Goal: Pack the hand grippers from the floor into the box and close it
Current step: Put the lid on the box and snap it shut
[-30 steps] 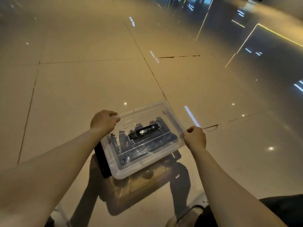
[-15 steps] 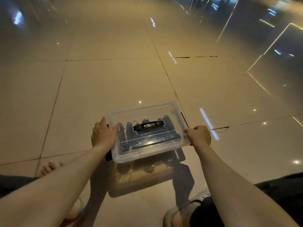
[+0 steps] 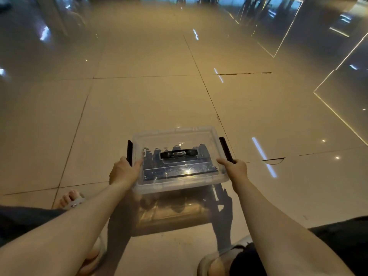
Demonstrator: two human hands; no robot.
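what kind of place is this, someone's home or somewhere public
Probably a public indoor hall or lobby, not a home: a wide polished tile floor, glass wall panels with light strips, and the clear box set straight on the floor.

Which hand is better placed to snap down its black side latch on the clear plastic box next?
Right, slightly. The right hand already has fingers on the right black latch; the left hand grips the clear plastic box below the left black latch.
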